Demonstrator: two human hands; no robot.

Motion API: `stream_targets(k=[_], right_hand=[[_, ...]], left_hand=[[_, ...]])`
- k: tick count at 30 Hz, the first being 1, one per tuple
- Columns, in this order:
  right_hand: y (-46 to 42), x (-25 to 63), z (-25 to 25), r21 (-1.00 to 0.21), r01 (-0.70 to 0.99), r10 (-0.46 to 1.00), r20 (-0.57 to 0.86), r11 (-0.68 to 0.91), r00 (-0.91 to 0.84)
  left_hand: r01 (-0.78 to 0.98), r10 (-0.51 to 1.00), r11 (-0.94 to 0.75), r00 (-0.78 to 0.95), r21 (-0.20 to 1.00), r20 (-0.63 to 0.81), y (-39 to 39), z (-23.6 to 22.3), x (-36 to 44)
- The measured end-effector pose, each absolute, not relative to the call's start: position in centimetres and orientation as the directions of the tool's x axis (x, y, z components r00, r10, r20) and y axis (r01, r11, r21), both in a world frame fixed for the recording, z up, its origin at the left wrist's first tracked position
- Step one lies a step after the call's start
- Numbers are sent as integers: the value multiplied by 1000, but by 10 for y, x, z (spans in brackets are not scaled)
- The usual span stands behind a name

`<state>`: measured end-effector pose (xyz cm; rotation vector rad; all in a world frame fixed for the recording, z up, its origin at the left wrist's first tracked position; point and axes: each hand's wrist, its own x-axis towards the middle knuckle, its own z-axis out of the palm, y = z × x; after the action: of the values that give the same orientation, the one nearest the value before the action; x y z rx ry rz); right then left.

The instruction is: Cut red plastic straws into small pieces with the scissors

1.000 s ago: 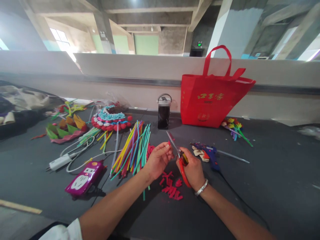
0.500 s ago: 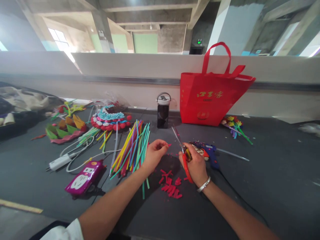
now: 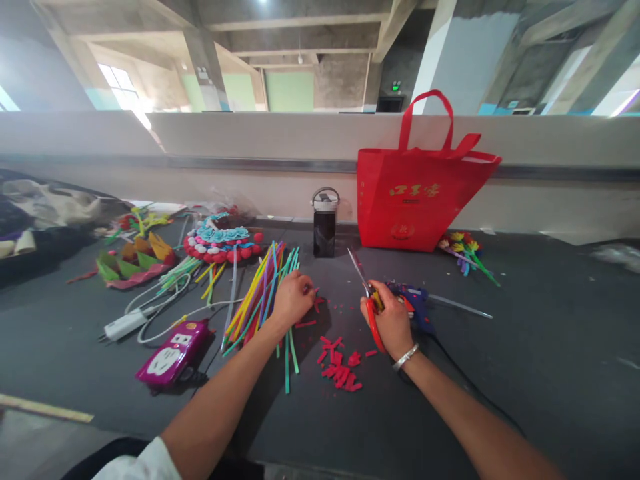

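My right hand (image 3: 391,321) grips red-handled scissors (image 3: 366,293), blades pointing up and away, held above the dark table (image 3: 525,347). My left hand (image 3: 293,299) reaches down with curled fingers onto the right edge of a pile of coloured strips (image 3: 263,287), near some red pieces; what the fingers pinch is hidden. A small heap of cut red bits (image 3: 340,363) lies between my two forearms. A blue glue gun (image 3: 417,303) rests just behind my right hand.
A red tote bag (image 3: 417,197) and a dark bottle (image 3: 325,223) stand at the back wall. A purple power strip (image 3: 173,350), white plug and cables, paper flower crafts (image 3: 220,237) and green-orange pieces lie left. Small paper flowers (image 3: 465,250) lie right of the bag.
My left hand let its raised position go and dropped left and down to the strip pile. My right hand with the scissors drifted slightly right and away from it.
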<state>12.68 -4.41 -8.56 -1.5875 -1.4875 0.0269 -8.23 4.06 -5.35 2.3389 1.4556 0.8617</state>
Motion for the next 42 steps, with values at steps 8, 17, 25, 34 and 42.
stream_targets(k=[8,17,25,34,42], right_hand=[[-44,128,-85,-598,788,793,548,148,267],[-45,126,-82,-623,767,791,542,152,283],[-46,125,-82,-639,755,811,514,145,280],[-51,116,-78,-582,793,798,557,179,229],[-56,109,-79,-625,720,766,609,303,207]], left_hand=[[341,619,-771,600,537,507,11,-57,-53],[250,352,-923,856,293,378,-31,-69,-27],[318,532,-800,769,509,354,-25,-70,-23],[-223,951,2,301,975,67,4,-62,-42],[-337,904,127,427,933,31,0,-63,-39]])
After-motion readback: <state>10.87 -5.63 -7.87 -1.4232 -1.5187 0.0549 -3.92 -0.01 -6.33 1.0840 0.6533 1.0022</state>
